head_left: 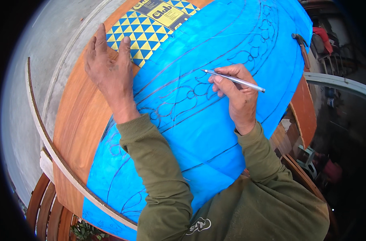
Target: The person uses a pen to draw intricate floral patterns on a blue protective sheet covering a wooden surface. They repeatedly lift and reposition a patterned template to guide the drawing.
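Note:
A large blue sheet [203, 148] with dark hand-drawn curves and scalloped, petal-like outlines covers much of a reddish-brown wooden board [76, 130]. A blue and yellow patterned printed sheet [134, 37] lies along the blue sheet's upper left edge. My left hand [110, 76] rests by that printed sheet, over the wood and the blue sheet's edge, fingers apart and holding nothing visible. My right hand [236, 90] holds a silver pen [251, 85] over a drawn band, its tip pointing left near a scalloped line.
A long thin curved strip [56, 154] crosses the lower left. A hammer [304, 54] lies at the right edge, beside a brown offcut [304, 120] and a pale rail [339, 80]. A slatted wooden bench [44, 207] and a plant [86, 231] are at lower left.

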Demonstrator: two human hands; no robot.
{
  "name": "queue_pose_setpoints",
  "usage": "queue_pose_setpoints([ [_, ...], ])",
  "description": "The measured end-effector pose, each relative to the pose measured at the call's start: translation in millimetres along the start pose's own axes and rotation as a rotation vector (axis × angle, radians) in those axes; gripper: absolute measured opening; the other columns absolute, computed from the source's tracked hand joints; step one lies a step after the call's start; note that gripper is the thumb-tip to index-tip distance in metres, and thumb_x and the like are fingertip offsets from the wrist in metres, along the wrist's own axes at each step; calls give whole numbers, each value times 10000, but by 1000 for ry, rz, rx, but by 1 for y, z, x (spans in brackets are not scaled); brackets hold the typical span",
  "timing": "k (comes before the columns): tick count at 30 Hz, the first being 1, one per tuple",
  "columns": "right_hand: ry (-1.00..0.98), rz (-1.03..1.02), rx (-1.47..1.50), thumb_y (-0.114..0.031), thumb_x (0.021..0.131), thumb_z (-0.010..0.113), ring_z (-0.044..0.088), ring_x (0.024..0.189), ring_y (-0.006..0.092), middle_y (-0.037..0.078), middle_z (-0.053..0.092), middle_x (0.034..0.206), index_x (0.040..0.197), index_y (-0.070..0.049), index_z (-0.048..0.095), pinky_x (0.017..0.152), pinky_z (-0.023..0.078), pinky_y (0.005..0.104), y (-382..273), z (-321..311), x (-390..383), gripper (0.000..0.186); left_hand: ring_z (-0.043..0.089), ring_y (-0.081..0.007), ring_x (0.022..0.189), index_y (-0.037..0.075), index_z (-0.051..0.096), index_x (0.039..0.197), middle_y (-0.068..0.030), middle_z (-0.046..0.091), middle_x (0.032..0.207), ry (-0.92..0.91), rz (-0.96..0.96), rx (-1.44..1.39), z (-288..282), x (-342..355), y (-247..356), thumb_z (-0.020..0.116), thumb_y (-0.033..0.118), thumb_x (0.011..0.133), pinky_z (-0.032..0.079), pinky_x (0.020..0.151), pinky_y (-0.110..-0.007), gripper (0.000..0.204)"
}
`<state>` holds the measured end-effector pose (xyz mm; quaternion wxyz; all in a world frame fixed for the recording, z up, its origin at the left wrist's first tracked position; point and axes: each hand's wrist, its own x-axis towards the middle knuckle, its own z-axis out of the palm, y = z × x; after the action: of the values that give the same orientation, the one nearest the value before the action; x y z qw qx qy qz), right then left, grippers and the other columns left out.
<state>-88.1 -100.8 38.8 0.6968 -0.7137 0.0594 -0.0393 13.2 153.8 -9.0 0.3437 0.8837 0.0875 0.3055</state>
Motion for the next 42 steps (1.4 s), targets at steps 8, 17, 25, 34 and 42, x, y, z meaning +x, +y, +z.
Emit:
queue_pose_setpoints([
  [8,-79,14,-98,-82,952,759,676,789,90,65,736,866,999,-15,710,638,524,267,-14,8,-4,95,277,-436,1602,330,793,1295,-133,509,1634,-211,77,214,-5,-9,-7,819,573,873,112,1302,-654,487],
  [17,-45,-40,-113,-51,936,761,672,793,90,54,704,846,942,-23,689,665,542,272,-3,12,-2,78,314,-446,1585,302,809,1270,-139,526,1622,-195,38,144,-1,-6,-13,795,474,933,114,1310,-623,379],
  [25,37,-68,-65,-44,939,754,694,805,117,96,734,914,997,-1,693,676,562,284,-1,-1,-22,95,330,-429,1583,301,805,1279,-138,542,1609,-197,17,158,-2,-7,-15,788,460,943,110,1314,-618,372],
  [34,21,-55,-77,-38,937,769,639,765,73,56,714,876,1015,-6,697,644,522,254,9,1,-25,111,288,-395,1611,310,779,1328,-115,522,1633,-221,-1,118,2,-7,-16,749,500,968,30,1291,-684,408],
  [42,-4,7,-34,-39,958,756,642,779,74,53,712,869,1011,-7,684,652,520,252,5,4,-29,95,346,-402,1584,311,798,1293,-104,535,1623,-211,13,228,-3,-7,-14,742,448,984,126,1312,-620,342],
])
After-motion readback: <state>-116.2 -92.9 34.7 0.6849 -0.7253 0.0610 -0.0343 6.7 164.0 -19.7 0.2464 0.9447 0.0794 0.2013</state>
